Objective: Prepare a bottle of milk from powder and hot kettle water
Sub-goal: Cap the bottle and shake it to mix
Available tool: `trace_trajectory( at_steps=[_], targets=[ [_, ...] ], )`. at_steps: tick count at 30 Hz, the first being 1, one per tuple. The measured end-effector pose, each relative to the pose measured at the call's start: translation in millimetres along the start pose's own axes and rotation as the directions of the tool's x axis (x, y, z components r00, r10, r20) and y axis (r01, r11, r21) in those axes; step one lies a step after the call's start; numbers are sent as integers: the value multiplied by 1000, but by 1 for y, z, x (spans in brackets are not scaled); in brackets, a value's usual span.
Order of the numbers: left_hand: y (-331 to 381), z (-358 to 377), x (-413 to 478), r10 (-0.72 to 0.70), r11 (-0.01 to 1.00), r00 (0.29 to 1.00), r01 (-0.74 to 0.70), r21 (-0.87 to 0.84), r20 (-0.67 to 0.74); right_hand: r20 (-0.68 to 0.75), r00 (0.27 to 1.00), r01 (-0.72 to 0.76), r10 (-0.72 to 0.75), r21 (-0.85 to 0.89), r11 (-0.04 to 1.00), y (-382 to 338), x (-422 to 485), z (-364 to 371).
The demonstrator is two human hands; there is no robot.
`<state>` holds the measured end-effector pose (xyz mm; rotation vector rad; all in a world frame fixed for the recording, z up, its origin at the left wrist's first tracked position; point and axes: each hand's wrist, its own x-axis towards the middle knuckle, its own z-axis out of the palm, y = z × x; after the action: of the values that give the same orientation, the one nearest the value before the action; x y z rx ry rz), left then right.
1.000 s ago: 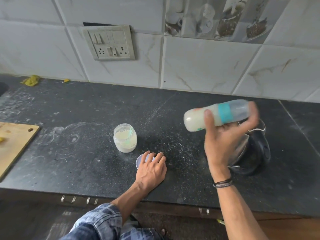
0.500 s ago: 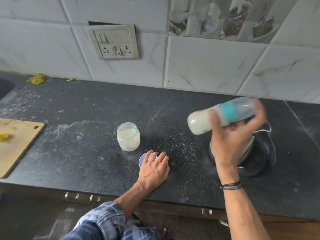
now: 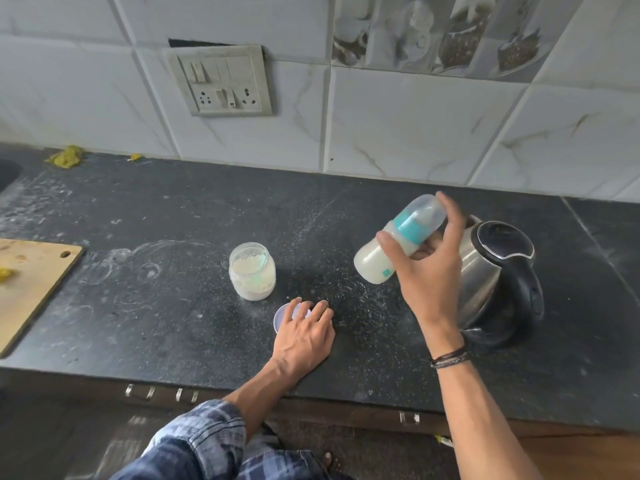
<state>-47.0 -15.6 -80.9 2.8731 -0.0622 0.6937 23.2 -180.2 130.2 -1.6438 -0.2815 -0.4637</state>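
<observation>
So the right hand (image 3: 424,268) has the baby bottle (image 3: 398,242) wrapped in its fingers, held up off the bench (image 3: 156,323) and tilted, cap end pointing up toward the back wall, base down to the left. Bottle's full of white milk, teal collar ring, clear cap on. It sits in the air over the right half of the bench, just in front of the kettle (image 3: 491,282), which stands near the right end, steel body with black lid and handle.

The left hand (image 3: 301,336) is lying flat near the front edge, fingers loosely spread, fingertips resting on a small round lid (image 3: 282,315). Not gripping anything, just parked on it.

The powder jar (image 3: 252,270) stands open just behind that lid, about mid-bench, white powder inside with a greenish scoop in it. Loose powder is dusted all over the dark top. A wooden cutting board (image 3: 31,289) sits at the left edge, and there's a switch plate (image 3: 221,81) on the tiles.
</observation>
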Motion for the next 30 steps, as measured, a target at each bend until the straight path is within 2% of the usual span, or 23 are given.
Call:
trace_trajectory(
  at_steps=[1, 3, 5, 6, 9, 10, 12, 14, 15, 17, 18, 19, 21, 23, 24, 27, 30],
  targets=[
    [1, 0, 0, 3, 1000, 1000, -3, -2, 3, -14, 1000, 10, -10, 19, 1000, -2, -1, -1],
    [3, -1, 1, -12, 1000, 1000, 12, 6, -2, -179, 978, 130, -106, 131, 983, -8, 2, -3],
    [2, -2, 3, -17, 1000, 1000, 16, 13, 12, -273, 944, 233, -187, 148, 961, -5, 5, -3],
    [1, -1, 2, -12, 1000, 1000, 11, 11, 17, -260, 950, 212, -173, 127, 969, -3, 7, -2],
    [1, -1, 0, -6, 1000, 1000, 5, 7, 8, 3, 1000, 1, -2, 28, 1000, 0, 5, 2],
    [1, 0, 0, -4, 1000, 1000, 4, 2, 8, 2, 1000, -5, 5, 55, 998, -1, 3, 1],
    [2, -1, 0, -12, 1000, 1000, 12, 2, -5, -152, 985, 109, -85, 160, 981, -3, 4, -1],
    [2, -1, 2, -19, 1000, 1000, 19, 18, 8, -234, 958, 209, -168, 163, 964, 1, 6, -3],
    [1, -1, 1, -13, 1000, 1000, 13, 24, 11, -217, 966, 177, -141, 153, 972, 2, 7, -2],
    [2, 0, 1, -7, 1000, 1000, 7, 29, -1, -44, 999, 14, -10, 89, 996, 2, 5, 1],
    [1, 1, 1, -3, 1000, 1000, 3, 26, -6, 19, 1000, -10, 9, 49, 999, 3, 3, 1],
    [2, 1, 0, 1, 1000, 1000, -1, 24, -8, 2, 1000, 18, -19, 47, 999, 1, 0, -1],
    [3, 0, 1, -9, 1000, 1000, 9, 27, -16, -163, 978, 149, -130, 113, 982, -1, 1, -3],
    [2, -1, 2, -10, 999, 1000, 10, 35, -1, -245, 946, 242, -212, 99, 965, 2, 3, -4],
    [2, -1, 0, -5, 999, 1000, 5, 31, 3, -220, 953, 224, -207, 57, 973, 4, 4, -3],
    [1, 1, 0, 3, 1000, 1000, -2, 25, -8, 44, 997, 66, -65, -26, 997, 9, -3, 2],
    [2, 2, 1, -9, 999, 1000, 9, 31, -12, -49, 991, 127, -122, 97, 987, 16, -4, 0]
  ],
)
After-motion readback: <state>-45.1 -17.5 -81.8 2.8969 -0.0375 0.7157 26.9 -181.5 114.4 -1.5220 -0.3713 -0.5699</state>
